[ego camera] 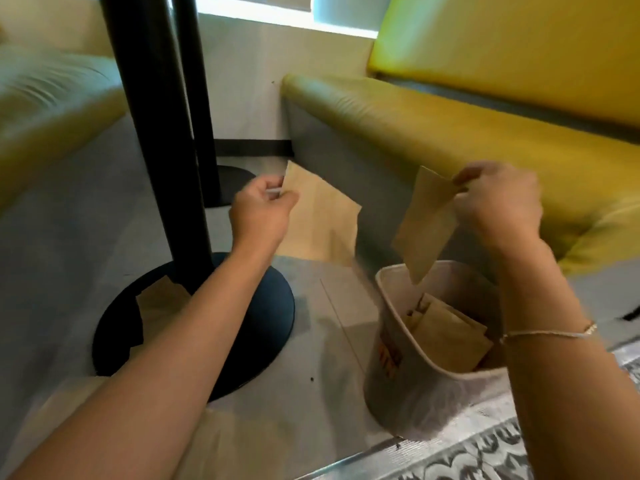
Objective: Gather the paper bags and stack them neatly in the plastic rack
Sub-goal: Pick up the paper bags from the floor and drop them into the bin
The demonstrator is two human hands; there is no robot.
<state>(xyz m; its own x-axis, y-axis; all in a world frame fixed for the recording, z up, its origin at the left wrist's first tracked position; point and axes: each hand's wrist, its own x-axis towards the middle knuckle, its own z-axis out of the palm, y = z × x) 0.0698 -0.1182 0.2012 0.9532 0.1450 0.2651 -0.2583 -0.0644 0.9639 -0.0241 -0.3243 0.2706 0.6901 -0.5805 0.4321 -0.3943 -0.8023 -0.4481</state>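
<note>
Two hands are raised, each holding one paper bag. Below the right hand (498, 199) stands one pale plastic rack (398, 386); it contains several flat paper bags (446, 334), count unclear through blur. The right hand pinches the top edge of a brown bag (427, 226), which hangs beneath the fingers with its lower corner at the rack rim. The left hand (259, 209) grips the upper corner of a second bag (325, 223), which hangs to its right. One further bag (159, 299) lies on the black table base (256, 323), below and left of that hand. A yellow bench (450, 123) lies beyond both hands.
</note>
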